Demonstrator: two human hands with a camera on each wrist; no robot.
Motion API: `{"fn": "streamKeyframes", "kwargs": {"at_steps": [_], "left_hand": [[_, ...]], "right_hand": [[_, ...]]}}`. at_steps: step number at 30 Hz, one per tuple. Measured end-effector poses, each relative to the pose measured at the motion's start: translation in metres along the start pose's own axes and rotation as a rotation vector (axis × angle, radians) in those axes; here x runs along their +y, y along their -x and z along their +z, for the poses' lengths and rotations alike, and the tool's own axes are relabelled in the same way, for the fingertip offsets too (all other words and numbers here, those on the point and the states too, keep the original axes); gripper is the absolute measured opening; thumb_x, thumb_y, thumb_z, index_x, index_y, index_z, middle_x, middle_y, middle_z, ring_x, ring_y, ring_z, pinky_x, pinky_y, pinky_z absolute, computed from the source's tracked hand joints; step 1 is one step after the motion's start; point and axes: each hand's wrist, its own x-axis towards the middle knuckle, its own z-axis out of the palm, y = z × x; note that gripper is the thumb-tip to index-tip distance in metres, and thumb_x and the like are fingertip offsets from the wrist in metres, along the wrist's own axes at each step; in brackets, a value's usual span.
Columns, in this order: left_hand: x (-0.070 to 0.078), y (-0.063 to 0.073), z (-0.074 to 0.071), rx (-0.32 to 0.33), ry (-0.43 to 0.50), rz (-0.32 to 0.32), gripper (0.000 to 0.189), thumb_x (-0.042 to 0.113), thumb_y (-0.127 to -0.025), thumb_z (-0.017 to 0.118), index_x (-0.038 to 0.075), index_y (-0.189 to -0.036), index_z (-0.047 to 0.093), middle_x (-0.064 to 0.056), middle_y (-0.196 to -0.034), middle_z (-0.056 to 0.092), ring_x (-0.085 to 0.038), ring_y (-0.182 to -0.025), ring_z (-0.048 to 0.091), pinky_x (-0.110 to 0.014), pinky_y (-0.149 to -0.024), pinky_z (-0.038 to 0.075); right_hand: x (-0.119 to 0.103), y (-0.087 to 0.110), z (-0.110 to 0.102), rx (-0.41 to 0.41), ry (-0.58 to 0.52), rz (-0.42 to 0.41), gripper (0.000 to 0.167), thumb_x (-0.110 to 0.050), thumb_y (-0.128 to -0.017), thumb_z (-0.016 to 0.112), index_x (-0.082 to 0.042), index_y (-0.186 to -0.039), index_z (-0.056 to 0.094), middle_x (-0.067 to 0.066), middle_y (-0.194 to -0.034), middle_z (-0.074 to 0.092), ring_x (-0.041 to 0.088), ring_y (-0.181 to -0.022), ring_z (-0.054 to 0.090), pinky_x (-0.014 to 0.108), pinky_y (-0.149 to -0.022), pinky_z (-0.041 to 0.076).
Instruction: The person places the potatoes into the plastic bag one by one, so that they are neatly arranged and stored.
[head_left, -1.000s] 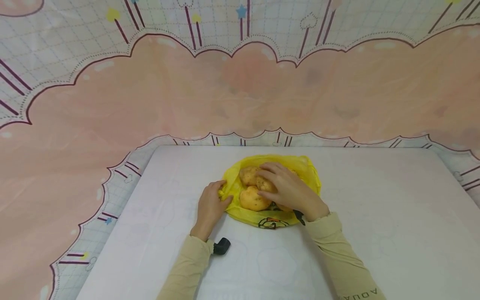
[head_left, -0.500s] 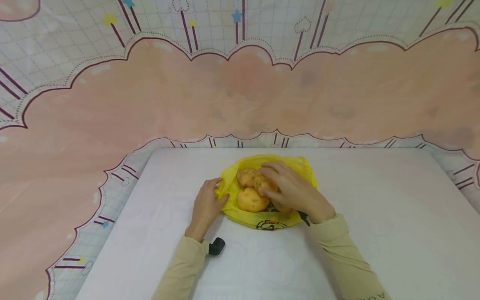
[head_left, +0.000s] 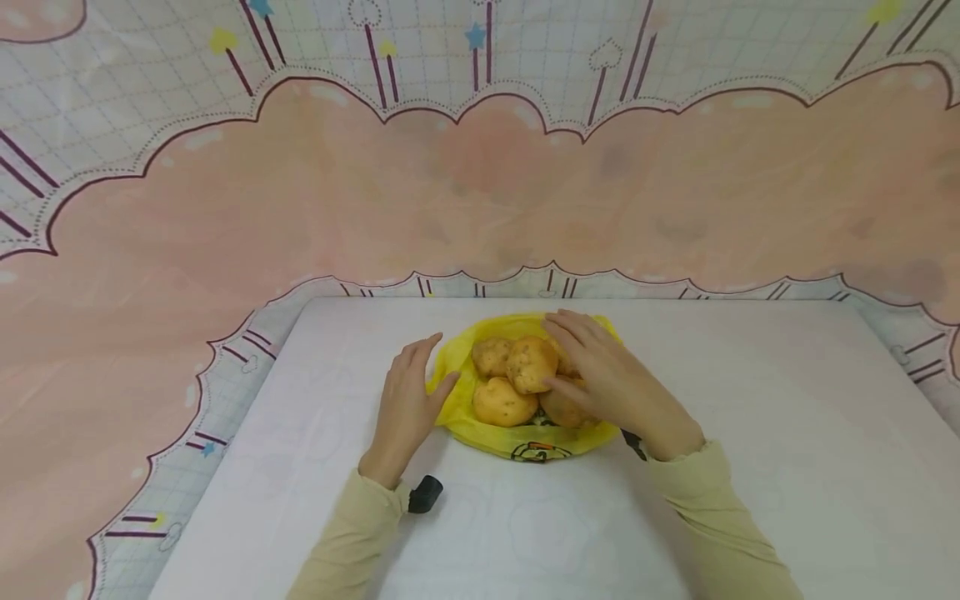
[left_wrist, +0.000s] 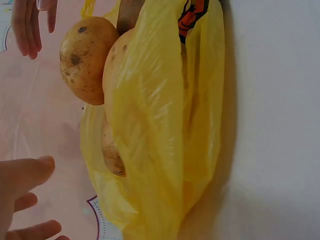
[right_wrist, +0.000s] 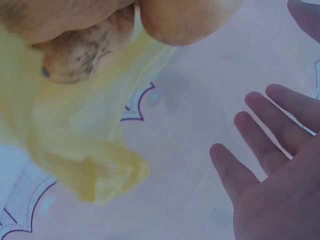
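A yellow plastic bag lies on the table with its mouth spread wide, and several potatoes are heaped in it. On top sits one potato, which also stands out in the left wrist view as the upper potato. My left hand is raised at the bag's left edge, thumb and fingers spread, holding nothing. Over the bag's right side hovers my right hand, its fingers extended and apart from the potatoes. The right wrist view shows the same hand with straight, spread fingers beside the bag.
The white table extends around the bag on every side. A patterned pink and white cloth hangs behind it and along the left. A black wrist camera sits at the left cuff.
My right hand has drawn back to the right from the top potato, uncovering more of the heap. My left hand has let go of the bag's left edge and its fingers have straightened.
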Motion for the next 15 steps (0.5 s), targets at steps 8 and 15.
{"fn": "streamKeyframes", "kwargs": {"at_steps": [8,15], "left_hand": [[0.012,0.001,-0.011,0.061,-0.043,0.149,0.056,0.03,-0.096,0.067,0.015,-0.146,0.048,-0.013,-0.142,0.051,-0.034,-0.132,0.046,-0.05,-0.113,0.036],[0.018,0.013,-0.021,0.048,-0.146,0.193,0.061,0.037,-0.098,0.062,0.011,-0.15,0.043,-0.015,-0.151,0.044,-0.036,-0.137,0.041,-0.053,-0.116,0.03]], "right_hand": [[0.007,0.018,-0.01,-0.029,0.065,0.115,0.078,-0.042,-0.092,0.068,0.003,-0.148,0.038,0.022,-0.152,0.039,0.038,-0.143,0.032,0.055,-0.116,0.03],[0.012,0.036,-0.011,-0.055,0.051,0.217,0.082,-0.046,-0.096,0.061,0.002,-0.153,0.027,0.024,-0.155,0.032,0.04,-0.144,0.029,0.057,-0.116,0.028]]}}
